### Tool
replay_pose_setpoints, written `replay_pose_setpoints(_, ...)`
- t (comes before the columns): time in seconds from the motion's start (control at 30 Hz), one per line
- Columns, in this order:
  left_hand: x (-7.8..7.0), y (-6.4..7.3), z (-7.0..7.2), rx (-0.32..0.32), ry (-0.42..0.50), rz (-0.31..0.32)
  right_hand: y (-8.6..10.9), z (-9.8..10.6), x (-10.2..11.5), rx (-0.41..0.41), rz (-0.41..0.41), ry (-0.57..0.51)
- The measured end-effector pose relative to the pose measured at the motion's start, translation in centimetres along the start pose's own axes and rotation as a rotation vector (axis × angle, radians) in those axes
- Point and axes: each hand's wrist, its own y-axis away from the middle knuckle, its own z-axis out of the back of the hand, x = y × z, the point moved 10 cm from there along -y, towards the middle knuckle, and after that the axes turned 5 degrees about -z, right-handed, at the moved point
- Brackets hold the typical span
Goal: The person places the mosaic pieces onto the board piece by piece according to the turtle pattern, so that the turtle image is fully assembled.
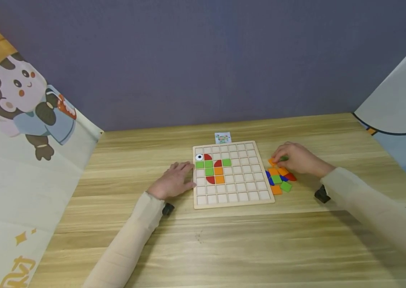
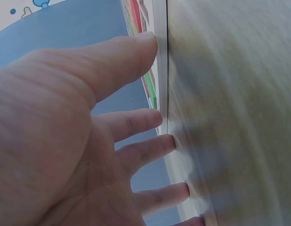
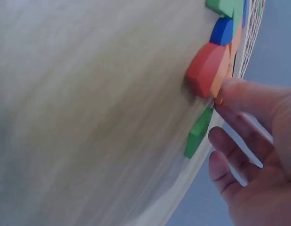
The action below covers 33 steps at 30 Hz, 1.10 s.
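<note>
A wooden grid board (image 1: 234, 205) lies on the table with colored tiles set in its left cells: a white eye tile (image 1: 199, 157), red quarter-rounds, green squares and orange squares. My left hand (image 1: 172, 181) rests at the board's left edge, fingers spread and fairly straight, the thumb and index tips touching the rim. Right of the board, my right hand (image 1: 298, 157) pinches an orange tile (image 1: 272, 162) between thumb and index finger at the far side of a loose pile. A green tile (image 3: 199, 134) lies beneath its curled other fingers.
The loose pile holds several tiles, among them a red piece (image 1: 291, 177), a blue piece (image 3: 222, 31) and a green square (image 1: 286, 186). A small picture card (image 1: 222, 137) lies behind the board. A dark wall stands along the table's far edge.
</note>
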Motion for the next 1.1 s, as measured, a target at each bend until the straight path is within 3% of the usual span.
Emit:
replay_pose_setpoints(0.13, 0.0, 0.0, 0.0, 0.000, -0.001, 0.002, -0.4, 0.1, 0.2, -0.019, -0.025, -0.008)
replay_pose_setpoints(0.33, 0.0, 0.1, 0.0, 0.001, -0.003, 0.010, -1.3, 0.0, 3.6, -0.051, 0.058, -0.070)
replay_pose_setpoints(0.7, 0.1, 0.0, -0.2, 0.005, -0.005, 0.013, -3.6, -2.4, 10.5, 0.049, 0.233, -0.138)
replay_pose_setpoints(0.9, 0.3, -0.1, -0.3, 0.015, -0.006, 0.030, -5.0, -3.6, 12.7, 0.101, 0.235, -0.142)
replay_pose_setpoints(1.1, 0.4, -0.2, -0.2, 0.005, -0.008, 0.029, -5.8, -4.5, 13.1, 0.106, 0.192, -0.100)
